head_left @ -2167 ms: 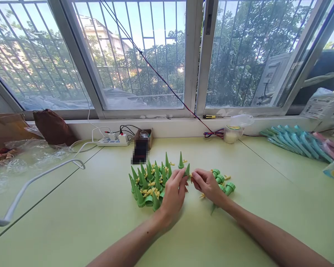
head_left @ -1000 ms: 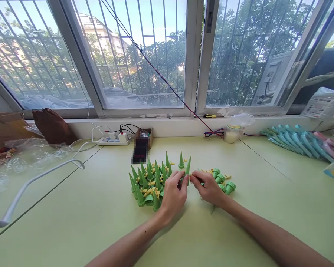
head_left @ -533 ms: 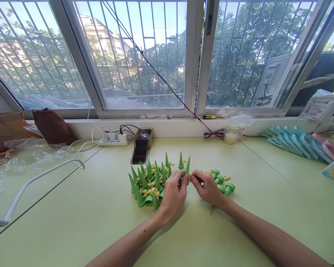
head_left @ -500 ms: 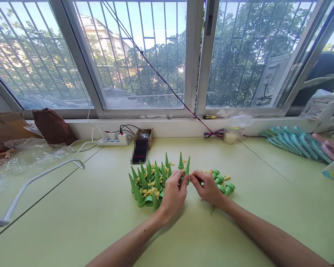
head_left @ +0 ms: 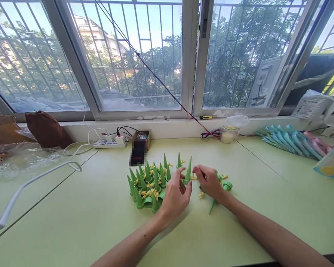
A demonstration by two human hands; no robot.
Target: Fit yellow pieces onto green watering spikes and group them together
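A green cone (head_left: 188, 171) stands upright on the pale green table (head_left: 94, 226), with a small yellow piece (head_left: 194, 178) at its base. My left hand (head_left: 174, 194) sits just in front of that cone, fingers apart and curved, holding nothing. My right hand (head_left: 210, 181) is to the right of the cone, its fingers curled near the yellow piece; what they grip is hidden. Left of my hands stands a cluster of several green cones (head_left: 148, 183) with yellow pieces among them. Green caps (head_left: 227, 185) lie behind my right hand.
One cone (head_left: 212, 206) lies flat under my right wrist, with a loose yellow piece (head_left: 201, 194) nearby. A power strip (head_left: 110, 142), a small box (head_left: 140, 139) and a plastic tub (head_left: 228, 135) line the window sill edge. Teal packets (head_left: 286, 139) lie far right, a white cable (head_left: 30, 181) left.
My left hand has let go of the green cone and opened; the cone now stands on the table. My right hand stays curled beside it. The view shifted slightly.
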